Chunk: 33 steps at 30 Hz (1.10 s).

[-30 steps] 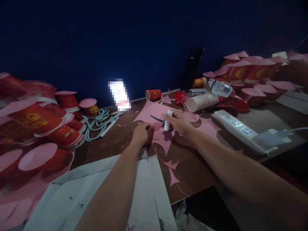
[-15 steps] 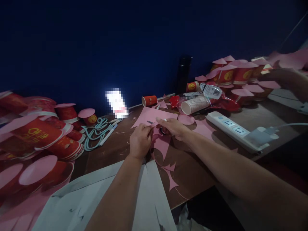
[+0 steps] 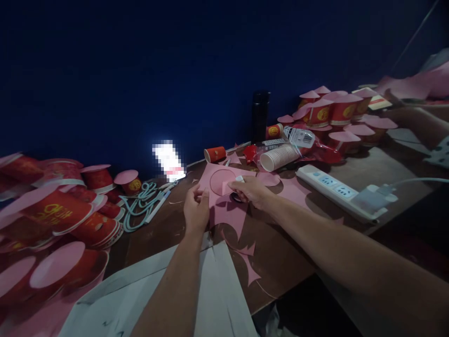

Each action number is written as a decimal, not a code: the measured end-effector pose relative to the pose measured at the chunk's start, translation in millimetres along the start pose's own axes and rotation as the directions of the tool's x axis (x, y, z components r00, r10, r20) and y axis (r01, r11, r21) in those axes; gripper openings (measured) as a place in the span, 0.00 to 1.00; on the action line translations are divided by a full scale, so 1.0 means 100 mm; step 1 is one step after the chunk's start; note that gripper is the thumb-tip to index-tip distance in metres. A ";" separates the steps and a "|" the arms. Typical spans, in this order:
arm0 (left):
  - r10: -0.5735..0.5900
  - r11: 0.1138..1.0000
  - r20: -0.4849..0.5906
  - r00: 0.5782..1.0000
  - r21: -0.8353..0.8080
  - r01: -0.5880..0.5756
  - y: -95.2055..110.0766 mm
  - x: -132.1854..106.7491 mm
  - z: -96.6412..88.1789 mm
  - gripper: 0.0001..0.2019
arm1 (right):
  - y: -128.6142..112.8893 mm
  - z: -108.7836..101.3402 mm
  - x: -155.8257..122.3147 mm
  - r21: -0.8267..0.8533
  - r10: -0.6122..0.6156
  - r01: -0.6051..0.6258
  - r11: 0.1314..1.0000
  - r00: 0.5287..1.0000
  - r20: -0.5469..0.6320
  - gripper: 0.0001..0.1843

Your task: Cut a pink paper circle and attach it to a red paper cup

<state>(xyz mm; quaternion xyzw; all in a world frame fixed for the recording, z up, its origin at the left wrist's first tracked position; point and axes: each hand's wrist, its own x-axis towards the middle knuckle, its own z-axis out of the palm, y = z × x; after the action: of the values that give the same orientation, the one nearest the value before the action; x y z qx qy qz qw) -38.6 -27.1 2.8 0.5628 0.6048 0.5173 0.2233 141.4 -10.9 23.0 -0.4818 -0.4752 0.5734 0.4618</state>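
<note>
My left hand [image 3: 196, 210] is open, thumb and fingers apart, at the left edge of a pink paper sheet [image 3: 229, 210]. A circle is outlined on the sheet, and curved pieces are cut from its lower edge. My right hand [image 3: 250, 191] is closed over the sheet, its thumb and finger pinching a small pale pink piece of paper [image 3: 226, 188] above the circle. A dark loop like a scissors handle [image 3: 237, 197] shows beneath the right fingers; the rest is hidden. Something small and white [image 3: 240, 179] shows at that hand; I cannot tell what it is.
Red paper cups with pink paper discs [image 3: 59, 208] crowd the left; more cups [image 3: 329, 110] stand at back right. Around the sheet are a phone [image 3: 169, 159], coiled cable [image 3: 142, 206], black bottle [image 3: 260, 114], stacked cups [image 3: 278, 157] and a power strip [image 3: 336, 192]. Another person's arm [image 3: 417, 119] is at right.
My hands have come apart: the left has let go of the pink paper and opened, while the right stays over the sheet. The outlined circle now shows. The view has shifted slightly.
</note>
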 end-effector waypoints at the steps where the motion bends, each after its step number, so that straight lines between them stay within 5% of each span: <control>1: -0.068 0.997 0.049 0.996 -0.035 0.070 -0.01 0.01 0.01 0.24 | 0.01 0.00 0.01 -0.004 -0.006 0.006 1.000 1.000 0.003 0.15; 6: -0.263 0.935 0.271 0.926 -0.163 0.314 -0.03 -0.01 0.06 0.21 | 0.06 0.01 0.01 -0.069 -0.048 0.049 0.996 0.999 0.016 0.16; 10: -0.277 0.879 0.375 0.885 -0.274 0.391 0.00 -0.04 0.08 0.18 | 0.06 0.01 0.00 -0.141 -0.075 0.074 0.987 0.997 -0.003 0.15; 33: -0.310 0.836 0.408 0.859 -0.313 0.450 0.04 -0.08 0.09 0.20 | 0.04 0.03 -0.05 -0.417 -0.259 0.197 0.887 0.961 -0.097 0.13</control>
<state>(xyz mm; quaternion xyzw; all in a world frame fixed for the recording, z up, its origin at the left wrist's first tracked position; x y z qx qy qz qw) -27.3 -31.4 0.7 0.4526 0.5398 0.4679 0.5337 138.6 -16.5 20.2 -0.5488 -0.6003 0.3668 0.4515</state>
